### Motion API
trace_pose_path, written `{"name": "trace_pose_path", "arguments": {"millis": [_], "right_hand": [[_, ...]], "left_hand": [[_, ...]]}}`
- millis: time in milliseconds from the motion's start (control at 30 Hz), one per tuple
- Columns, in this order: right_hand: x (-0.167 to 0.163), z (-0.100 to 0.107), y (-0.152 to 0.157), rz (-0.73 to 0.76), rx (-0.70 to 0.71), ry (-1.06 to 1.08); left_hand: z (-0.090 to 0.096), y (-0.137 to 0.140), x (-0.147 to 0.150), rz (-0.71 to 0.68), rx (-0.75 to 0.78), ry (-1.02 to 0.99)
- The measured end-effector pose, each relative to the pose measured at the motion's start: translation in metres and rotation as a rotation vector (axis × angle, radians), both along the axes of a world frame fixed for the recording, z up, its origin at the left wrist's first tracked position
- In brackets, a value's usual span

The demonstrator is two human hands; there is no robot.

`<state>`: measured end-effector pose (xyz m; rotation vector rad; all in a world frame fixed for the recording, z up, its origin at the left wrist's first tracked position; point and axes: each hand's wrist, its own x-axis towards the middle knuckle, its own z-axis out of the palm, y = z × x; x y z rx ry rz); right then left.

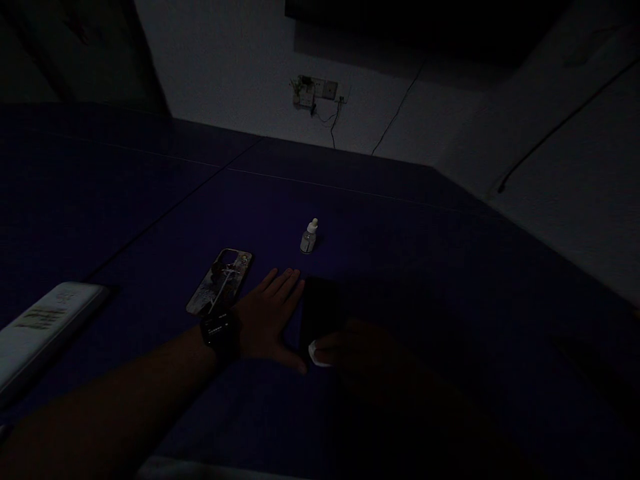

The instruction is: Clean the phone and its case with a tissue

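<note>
The scene is very dark. My left hand (267,313) lies flat, fingers together, on a dark blue table (400,267), its edge against a black flat phone (320,310). A dark watch (220,331) is on that wrist. My right hand (360,347) is barely visible in shadow and presses a small white pad or cloth (319,353) onto the lower end of the phone. A printed phone case (220,283) lies just left of my left hand. A small white dropper bottle (309,237) stands upright beyond the phone.
A white flat box (45,330) sits at the left table edge. On the white wall behind are sockets (315,90) with cables hanging down. A dark screen hangs above.
</note>
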<state>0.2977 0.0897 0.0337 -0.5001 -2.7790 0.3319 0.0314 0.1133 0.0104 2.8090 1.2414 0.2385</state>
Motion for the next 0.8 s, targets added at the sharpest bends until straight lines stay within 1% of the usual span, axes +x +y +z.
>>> {"name": "trace_pose_path", "arguments": {"millis": [67, 100, 167, 233, 333, 433, 467, 533, 600, 667, 733, 800], "right_hand": [[-0.008, -0.001, 0.0, -0.001, 0.026, -0.014], [-0.01, 0.0, 0.0, -0.026, 0.043, -0.023], [-0.01, 0.0, 0.002, -0.091, 0.077, -0.033], [-0.006, 0.0, 0.003, -0.116, 0.089, -0.014], [-0.003, 0.001, 0.002, -0.061, 0.05, 0.011], [-0.011, 0.003, 0.0, 0.007, 0.033, -0.053], [-0.014, 0.004, 0.0, -0.003, 0.048, -0.083], [-0.016, 0.005, 0.002, -0.066, 0.088, -0.123], [-0.011, 0.005, 0.005, -0.141, 0.119, -0.109], [-0.003, 0.004, 0.008, -0.173, 0.116, -0.069], [0.0, 0.004, 0.008, -0.125, 0.078, -0.033], [-0.004, 0.004, 0.005, -0.03, 0.043, -0.011]], "left_hand": [[0.001, 0.0, 0.0, 0.003, -0.002, 0.007], [0.001, 0.0, 0.0, 0.001, 0.001, 0.007], [0.001, 0.0, 0.0, -0.004, 0.006, 0.005], [0.001, 0.0, 0.0, -0.009, 0.006, -0.002], [0.0, -0.001, 0.0, -0.011, -0.006, -0.007], [0.0, 0.0, 0.0, -0.005, 0.0, -0.009], [-0.001, 0.0, 0.0, -0.005, 0.004, -0.009], [-0.001, 0.0, 0.0, -0.005, 0.007, -0.004], [-0.001, 0.0, 0.0, -0.003, 0.004, 0.004], [-0.001, 0.0, 0.0, 0.001, 0.003, 0.007], [-0.001, 0.0, 0.001, 0.001, 0.009, 0.005], [-0.001, 0.0, 0.001, -0.002, 0.017, 0.002]]}}
